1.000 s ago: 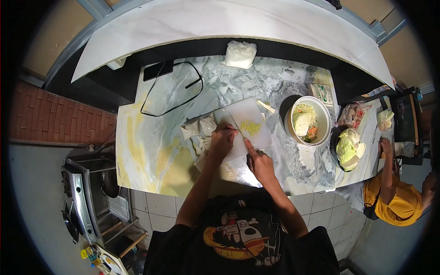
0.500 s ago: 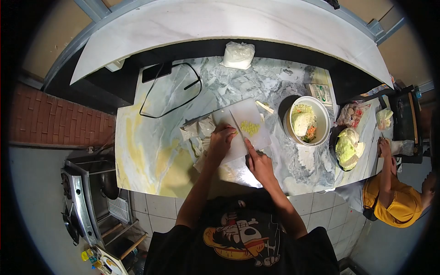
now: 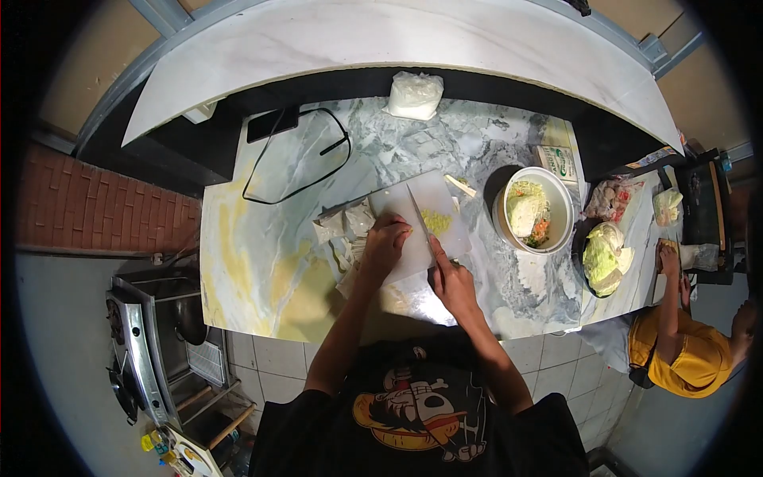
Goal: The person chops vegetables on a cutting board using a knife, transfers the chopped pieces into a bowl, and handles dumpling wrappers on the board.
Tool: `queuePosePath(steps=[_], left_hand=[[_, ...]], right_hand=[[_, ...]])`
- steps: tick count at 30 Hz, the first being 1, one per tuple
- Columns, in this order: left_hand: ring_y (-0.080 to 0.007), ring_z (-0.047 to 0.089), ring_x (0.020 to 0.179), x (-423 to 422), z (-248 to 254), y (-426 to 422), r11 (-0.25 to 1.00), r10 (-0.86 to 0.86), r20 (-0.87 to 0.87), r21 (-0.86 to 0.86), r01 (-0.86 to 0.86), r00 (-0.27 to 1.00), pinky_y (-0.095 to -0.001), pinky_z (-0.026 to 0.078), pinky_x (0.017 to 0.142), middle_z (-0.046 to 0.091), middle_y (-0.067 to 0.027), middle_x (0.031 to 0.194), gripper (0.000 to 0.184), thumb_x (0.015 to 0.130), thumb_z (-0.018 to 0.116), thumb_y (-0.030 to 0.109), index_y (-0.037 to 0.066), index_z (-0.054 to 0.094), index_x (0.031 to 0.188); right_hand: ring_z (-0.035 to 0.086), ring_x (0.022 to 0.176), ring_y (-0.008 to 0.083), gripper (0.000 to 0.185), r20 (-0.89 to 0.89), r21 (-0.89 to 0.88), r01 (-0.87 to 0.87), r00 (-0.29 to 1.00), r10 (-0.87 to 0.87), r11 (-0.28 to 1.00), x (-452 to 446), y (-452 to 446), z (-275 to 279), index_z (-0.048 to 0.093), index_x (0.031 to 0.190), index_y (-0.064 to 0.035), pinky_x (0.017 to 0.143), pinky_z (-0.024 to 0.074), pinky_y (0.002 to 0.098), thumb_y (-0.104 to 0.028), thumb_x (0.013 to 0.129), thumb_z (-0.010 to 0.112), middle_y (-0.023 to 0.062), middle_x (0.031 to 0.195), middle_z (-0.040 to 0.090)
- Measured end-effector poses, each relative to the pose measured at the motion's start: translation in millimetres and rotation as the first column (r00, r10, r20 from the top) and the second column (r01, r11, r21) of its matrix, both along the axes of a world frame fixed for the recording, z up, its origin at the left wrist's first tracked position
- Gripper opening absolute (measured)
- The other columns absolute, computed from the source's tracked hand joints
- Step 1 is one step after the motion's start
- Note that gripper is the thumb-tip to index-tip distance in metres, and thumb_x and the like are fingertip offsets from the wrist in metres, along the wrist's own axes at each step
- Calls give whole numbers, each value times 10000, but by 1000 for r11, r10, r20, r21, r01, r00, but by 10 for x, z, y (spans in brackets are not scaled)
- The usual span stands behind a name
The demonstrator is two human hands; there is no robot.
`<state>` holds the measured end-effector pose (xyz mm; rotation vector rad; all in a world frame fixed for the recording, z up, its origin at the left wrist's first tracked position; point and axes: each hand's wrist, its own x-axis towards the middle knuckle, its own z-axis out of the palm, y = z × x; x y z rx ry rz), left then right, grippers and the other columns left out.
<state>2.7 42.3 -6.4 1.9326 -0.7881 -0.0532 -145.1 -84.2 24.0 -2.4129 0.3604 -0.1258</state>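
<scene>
A knife [image 3: 418, 210] is in my right hand [image 3: 451, 278], its blade angled up and left over the white cutting board [image 3: 409, 258]. Beside the blade, on its right, lies a small pile of pale green chopped pieces [image 3: 435, 222]. My left hand [image 3: 387, 242] is closed on the left part of the board, its fingertips pinching something small that I cannot make out. Crumpled wrapping [image 3: 334, 226] lies at the board's left edge. To the right stands a white tub [image 3: 570, 211] holding cut vegetables.
A cabbage [image 3: 606, 261] sits in a dark bowl at the right, near a bag of food [image 3: 612, 199]. At the back are a white bag [image 3: 415, 95] and a phone [image 3: 273, 124] with a black strap. A person in yellow [image 3: 690, 350] stands at the far right.
The knife has shifted right, away from my left fingertips, and now lies along the chopped pile. My left hand has hardly moved. The other person's hands have moved slightly.
</scene>
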Motion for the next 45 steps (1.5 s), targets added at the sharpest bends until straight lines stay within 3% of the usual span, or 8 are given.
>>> queuePosePath(steps=[7,18,24,27,45], left_hand=[[-335,644,870,-8,18,8,1000,1,10,29,-1,1000,-390,523,781,651,-155,942,180,728,725,-31,-20,691,905],[-338,641,863,-17,-3,19,999,1,46,38,-3,999,-395,520,774,656,-144,934,178,729,724,-25,-5,697,904],[-336,642,851,-7,-34,39,1000,8,3,-7,-8,1000,-395,524,759,659,-147,919,135,752,711,-12,-6,702,887],[-334,643,853,-9,-9,33,1000,10,71,-12,-9,997,-395,524,763,660,-148,919,121,761,705,-8,-7,705,882],[-341,627,890,-21,55,15,996,74,38,55,-76,997,-413,511,800,680,-138,953,124,810,677,38,24,717,926]], right_hand=[[618,649,418,720,68,39,14,998,-17,999,-23,43,16,350,1491,-157,621,502,500,-31,819,575,237,727,624],[627,645,418,704,-52,-19,-35,998,34,999,0,58,-6,368,1482,-143,629,518,503,-50,816,577,252,715,630],[629,665,423,690,-47,14,-35,998,36,999,12,57,9,372,1477,-137,646,515,507,-45,822,568,257,727,631],[628,666,425,689,-46,17,-34,998,35,999,16,54,-4,372,1476,-135,646,515,507,-42,821,566,260,737,633],[627,648,432,647,-58,51,-1,998,4,999,0,53,-3,388,1475,-186,666,519,504,-42,861,533,252,715,630]])
